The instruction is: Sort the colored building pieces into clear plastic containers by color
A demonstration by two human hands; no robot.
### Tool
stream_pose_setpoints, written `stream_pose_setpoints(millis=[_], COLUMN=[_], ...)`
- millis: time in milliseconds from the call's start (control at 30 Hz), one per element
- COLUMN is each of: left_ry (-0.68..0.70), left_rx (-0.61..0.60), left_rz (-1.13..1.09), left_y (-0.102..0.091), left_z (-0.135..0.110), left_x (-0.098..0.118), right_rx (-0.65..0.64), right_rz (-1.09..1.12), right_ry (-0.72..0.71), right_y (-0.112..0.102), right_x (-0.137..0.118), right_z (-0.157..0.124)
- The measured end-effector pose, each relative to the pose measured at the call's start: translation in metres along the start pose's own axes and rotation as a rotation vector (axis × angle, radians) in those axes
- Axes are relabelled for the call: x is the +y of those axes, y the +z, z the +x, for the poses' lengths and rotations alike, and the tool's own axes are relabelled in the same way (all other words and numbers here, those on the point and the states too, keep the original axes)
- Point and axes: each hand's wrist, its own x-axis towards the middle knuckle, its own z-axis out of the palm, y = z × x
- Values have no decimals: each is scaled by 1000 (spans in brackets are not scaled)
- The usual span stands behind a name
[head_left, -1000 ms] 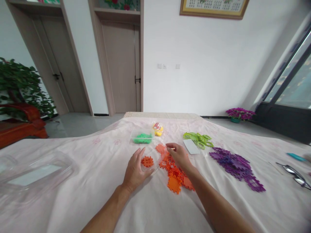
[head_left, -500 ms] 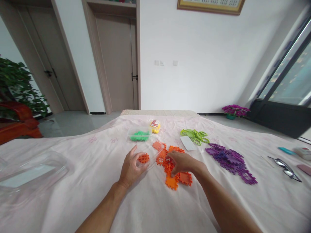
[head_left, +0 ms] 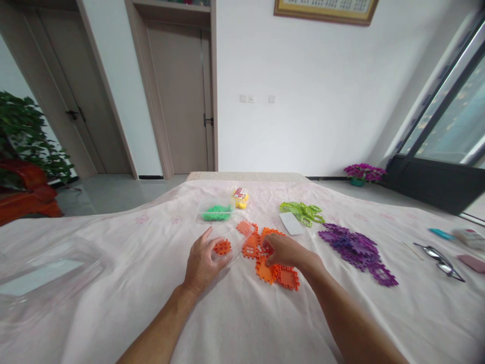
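Observation:
My left hand [head_left: 203, 260] curls around the near side of a clear plastic box [head_left: 238, 251], thumb and fingers on its wall. Inside the box lies an orange lattice tile [head_left: 222, 246]. My right hand [head_left: 287, 249] is bent over a spread of orange interlocking tiles [head_left: 288, 278] with notched edges. Its thumb and fingers close on a lighter orange tile [head_left: 266, 271], whose upper part they hide. Another orange tile, with a window pattern [head_left: 250, 249], lies between the box and this hand.
Beyond the hands stand a box of green pieces [head_left: 216, 212] and a labelled pack of yellow pieces [head_left: 241, 197]. A white card [head_left: 291, 223], lime green pieces [head_left: 303, 212], purple tiles [head_left: 356, 250] and glasses [head_left: 440, 262] lie rightward. A clear tray [head_left: 49, 283] is at left.
The lighter orange tile under my right hand has moved away from me, closer to the other orange tiles. My left hand stays on the box. The view has shifted slightly.

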Motion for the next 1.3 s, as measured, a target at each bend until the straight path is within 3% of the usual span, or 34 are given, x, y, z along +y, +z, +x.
stream_pose_setpoints(millis=[200,333,433,533,633,733,867,967,1067,1200,1300], left_ry=[-27,-15,-12,-14,18,82,204,256,270,273,270], left_rx=[40,30,23,5,-31,-71,-112,-101,-80,-55,-36], left_rz=[47,18,3,-15,-41,-54,-40,-30,-21,-12,-9], left_y=[1,1,-1,-4,-7,-8,-9,-9,-10,-9,-9], left_z=[1,2,2,1,0,-2,-3,-4,-5,-5,-5], left_x=[-2,-2,-1,-2,-2,0,7,13,17,20,20], right_rx=[19,-63,-47,-44,-28,120,310,364,402,555,532], right_rz=[-128,-111,-39,172,561,903,1033,968,702,401,290], right_ry=[46,36,5,-39,-77,-35,39,63,64,85,143], right_y=[-3,-1,-2,-9,-17,-21,-12,0,8,3,-4], right_x=[-7,-7,-4,0,0,-6,-11,-9,-3,5,13], right_z=[-4,-4,-4,-4,-2,1,10,19,25,23,18])
